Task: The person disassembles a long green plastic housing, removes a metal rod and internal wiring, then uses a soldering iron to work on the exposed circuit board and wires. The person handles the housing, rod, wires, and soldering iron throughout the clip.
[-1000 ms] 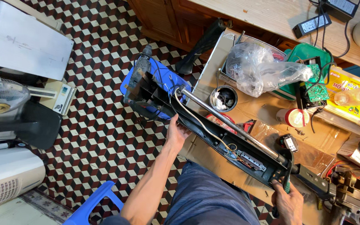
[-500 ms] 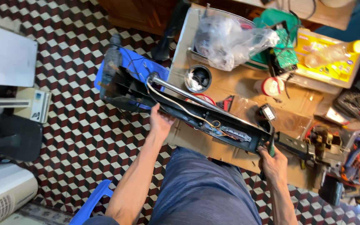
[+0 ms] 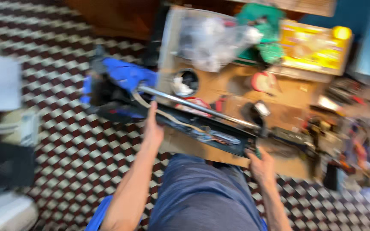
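Observation:
A long black frame with a metal rod and loose cables (image 3: pixel 202 124) lies slanted across a low brown board (image 3: pixel 232 85). My left hand (image 3: pixel 153 128) grips the frame's left part, just right of a blue and black housing (image 3: pixel 120 81) that hangs over the floor. My right hand (image 3: pixel 260 164) holds the frame's lower right edge. The picture is blurred, so fine parts are hard to tell.
On the board sit a round dark tin (image 3: pixel 185 81), a clear plastic bag (image 3: pixel 210 34), green cloth (image 3: pixel 262 30), a yellow packet (image 3: pixel 311 45) and small tools at right (image 3: pixel 343 128). Checkered floor (image 3: pixel 65 141) lies left, with grey and white appliances (image 3: pixel 1 107) at the edge.
The view has swung, shifting everything left and down and blurring it. Both hands keep their hold on the black frame.

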